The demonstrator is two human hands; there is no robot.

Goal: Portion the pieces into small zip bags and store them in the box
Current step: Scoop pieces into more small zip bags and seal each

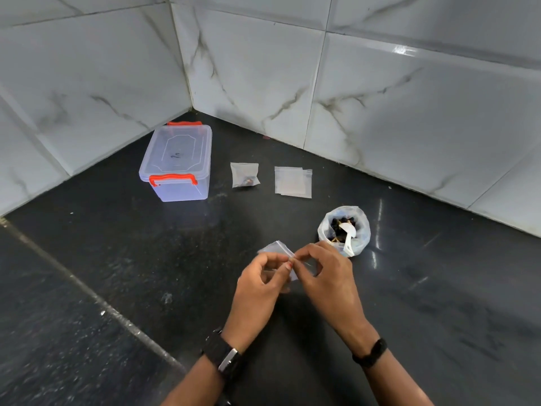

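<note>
A small clear zip bag (278,249) is held above the dark counter between both hands. My left hand (260,285) pinches it from the left and my right hand (328,273) pinches its top edge from the right, fingertips meeting. Just beyond my right hand stands an open plastic bag of dark pieces (344,230) with a white spoon (348,234) in it. A zip bag holding a few pieces (244,174) lies flat further back. Beside it lies a small stack of zip bags (292,181). The clear box (177,162) with orange latches sits at the back left, lid on.
The black stone counter (175,259) meets white marbled wall tiles (380,98) in a corner behind the box. A seam in the counter (96,297) runs diagonally at the left. I wear a watch on the left wrist and a dark band on the right.
</note>
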